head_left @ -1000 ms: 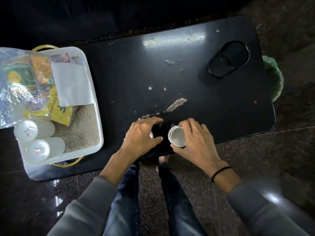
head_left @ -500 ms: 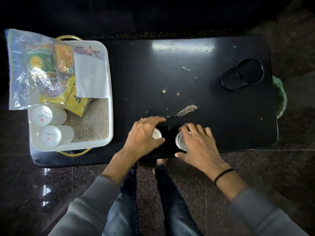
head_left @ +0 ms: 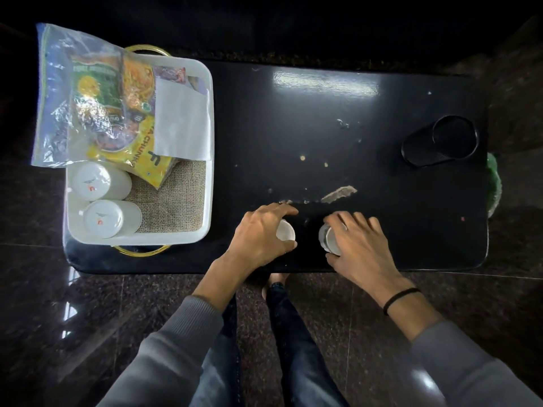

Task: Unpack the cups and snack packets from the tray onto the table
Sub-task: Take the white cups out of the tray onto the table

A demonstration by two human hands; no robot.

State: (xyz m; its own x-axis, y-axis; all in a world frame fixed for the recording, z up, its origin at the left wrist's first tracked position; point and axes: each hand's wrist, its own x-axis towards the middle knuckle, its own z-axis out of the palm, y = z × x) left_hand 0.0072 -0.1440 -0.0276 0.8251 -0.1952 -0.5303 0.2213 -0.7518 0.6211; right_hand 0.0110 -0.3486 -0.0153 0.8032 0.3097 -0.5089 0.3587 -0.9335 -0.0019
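Note:
A white tray (head_left: 207,183) stands on the left end of the black table (head_left: 367,113). Two white cups lie on their sides in its near-left corner, one (head_left: 97,181) behind the other (head_left: 107,217). A clear bag of snack packets (head_left: 88,101) leans over the tray's far half, with a yellow packet (head_left: 147,160) and a white paper (head_left: 180,124) beside it. My left hand (head_left: 258,233) wraps a small white cup (head_left: 285,230) on the table's near edge. My right hand (head_left: 357,242) covers a second white cup (head_left: 327,239) just to the right.
A black mesh cup (head_left: 440,139) lies tilted at the table's right end. Chipped patches and crumbs (head_left: 338,193) mark the tabletop just beyond my hands. A green object (head_left: 495,183) pokes out past the right edge. Dark polished floor and my legs are below.
The view has shifted, so the tray and table sit further right in frame. My hands have moved slightly apart, each keeping its cup on the table near the front edge.

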